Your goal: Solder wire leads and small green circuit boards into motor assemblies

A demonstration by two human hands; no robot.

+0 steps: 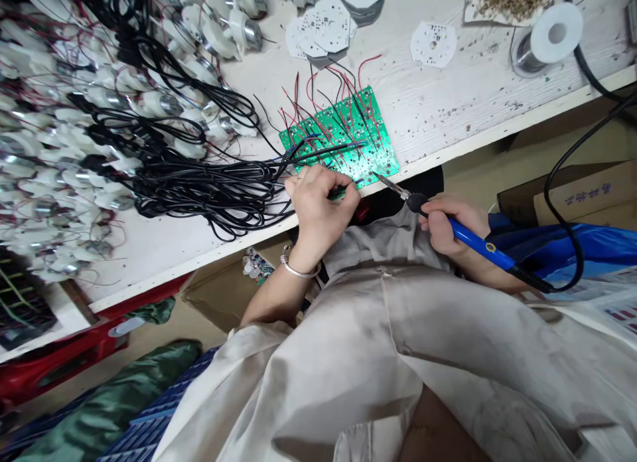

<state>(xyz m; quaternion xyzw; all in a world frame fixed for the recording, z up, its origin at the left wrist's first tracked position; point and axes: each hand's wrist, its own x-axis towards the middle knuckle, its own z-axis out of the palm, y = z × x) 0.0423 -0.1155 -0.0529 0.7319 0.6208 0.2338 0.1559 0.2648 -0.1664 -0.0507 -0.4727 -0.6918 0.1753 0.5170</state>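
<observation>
A green circuit board panel (381, 143), with red and black wires standing up from it, lies at the bench's front edge. My left hand (321, 200) rests at its near edge, thumb and forefinger pinched on the end of a black cable (357, 181); the fingers hide part of it. In my right hand (455, 223) is a soldering iron (480, 244) with a blue handle. Its metal tip points left, at or just over the board's near edge; contact cannot be made out. Other black cable ends lie across the panel.
A bundle of black cables (199, 190) lies left of the board, beside a heap of small motors (99, 117) with white housings. White octagonal LED boards (323, 27) are behind. A solder spool (555, 37) stands at right. The iron's cord (552, 176) loops at far right.
</observation>
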